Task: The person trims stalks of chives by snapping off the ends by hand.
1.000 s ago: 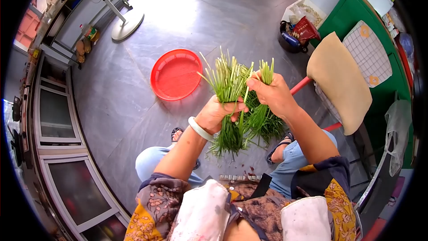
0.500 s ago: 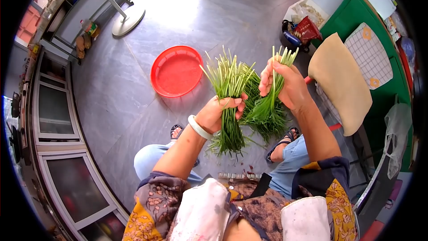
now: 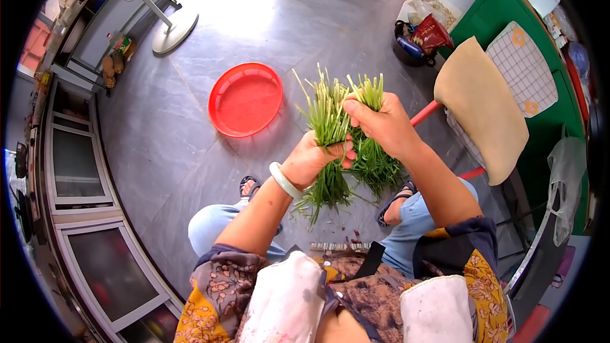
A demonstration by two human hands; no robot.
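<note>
My left hand (image 3: 316, 159), with a pale bangle (image 3: 284, 181) at the wrist, grips a thick bunch of green chives (image 3: 326, 114) around the middle. Its pale stem ends point up and away from me, and the leaves hang below. Close beside it, my right hand (image 3: 389, 126) is closed on a smaller bunch of chives (image 3: 368, 91), stem ends up. The two bunches almost meet, and I cannot tell whether they touch. Beneath the hands, a pile of chives (image 3: 381, 171) lies on the floor, partly hidden.
A red plastic basin (image 3: 246, 101) sits on the grey tiled floor ahead to the left. To the right stands a chair with a tan cover (image 3: 483, 108). A black pot (image 3: 410, 51) holding packets is behind it. A fan base (image 3: 176, 30) stands at the far left.
My right hand has moved left with its bunch, right up to the bunch in my left hand. The left hand keeps its grip, nearly in place.
</note>
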